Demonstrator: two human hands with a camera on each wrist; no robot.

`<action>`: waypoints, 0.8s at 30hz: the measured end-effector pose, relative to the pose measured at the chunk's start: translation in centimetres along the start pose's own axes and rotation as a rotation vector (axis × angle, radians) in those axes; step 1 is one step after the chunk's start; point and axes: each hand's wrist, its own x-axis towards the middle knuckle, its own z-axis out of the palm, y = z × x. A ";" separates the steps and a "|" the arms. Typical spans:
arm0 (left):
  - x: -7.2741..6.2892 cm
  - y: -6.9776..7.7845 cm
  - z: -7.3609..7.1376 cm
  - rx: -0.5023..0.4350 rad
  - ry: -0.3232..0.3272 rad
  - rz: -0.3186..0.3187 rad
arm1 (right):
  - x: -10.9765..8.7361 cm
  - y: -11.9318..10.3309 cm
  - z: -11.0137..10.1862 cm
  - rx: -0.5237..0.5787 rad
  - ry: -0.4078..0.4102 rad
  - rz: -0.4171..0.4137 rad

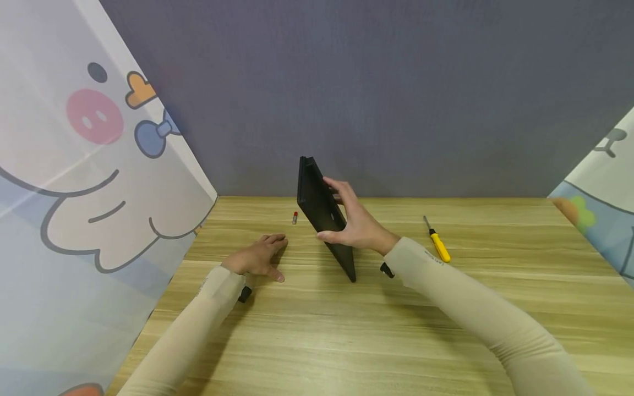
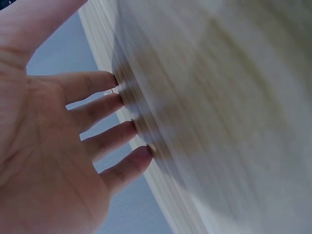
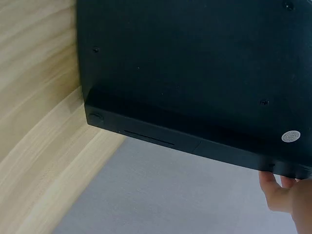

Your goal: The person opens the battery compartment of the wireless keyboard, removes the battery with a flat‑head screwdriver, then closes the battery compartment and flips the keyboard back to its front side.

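Note:
My right hand [image 1: 358, 224] grips a flat black device [image 1: 319, 203] by its edges, thumb at one edge and fingers at the opposite one. The device stands tilted above the table, its lower corner close to the wood. In the right wrist view its underside [image 3: 180, 63] shows screws, a small round sticker [image 3: 291, 136] and a raised ridge along one edge. Its other face is hidden. To the left of the device, my left hand [image 1: 255, 257] holds nothing. Its fingers are spread, with the fingertips [image 2: 141, 155] right at the tabletop.
A small red and silver battery [image 1: 295, 218] lies on the wooden table [image 1: 307, 341] behind the left hand. A yellow-handled screwdriver [image 1: 438, 245] lies to the right, beyond the right forearm. A grey panel [image 1: 376, 99] borders the table's back; a cartoon-printed sheet [image 1: 114, 192] stands at left.

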 end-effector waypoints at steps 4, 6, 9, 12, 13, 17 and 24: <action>0.1 0.1 0.0 0.006 -0.005 -0.002 | -0.5 -0.7 -0.5 0.045 0.023 0.000; 0.1 0.1 0.0 0.006 -0.008 -0.008 | -0.8 -1.6 -1.0 0.067 0.049 0.001; 0.2 0.1 0.0 -0.001 -0.008 -0.014 | -1.4 -2.7 -1.6 0.107 0.098 -0.006; 0.1 0.4 0.0 -0.027 0.006 0.004 | -1.8 -2.9 -2.0 0.140 0.137 -0.013; 0.2 0.5 0.0 -0.039 0.015 0.019 | -1.9 -2.8 -2.1 0.152 0.147 -0.017; 0.7 1.8 -0.3 -0.102 0.068 0.117 | -2.2 -2.6 -2.5 0.177 0.170 -0.031; 2.5 4.1 -0.6 -0.184 0.137 0.221 | -2.5 -2.5 -2.9 0.166 0.179 -0.032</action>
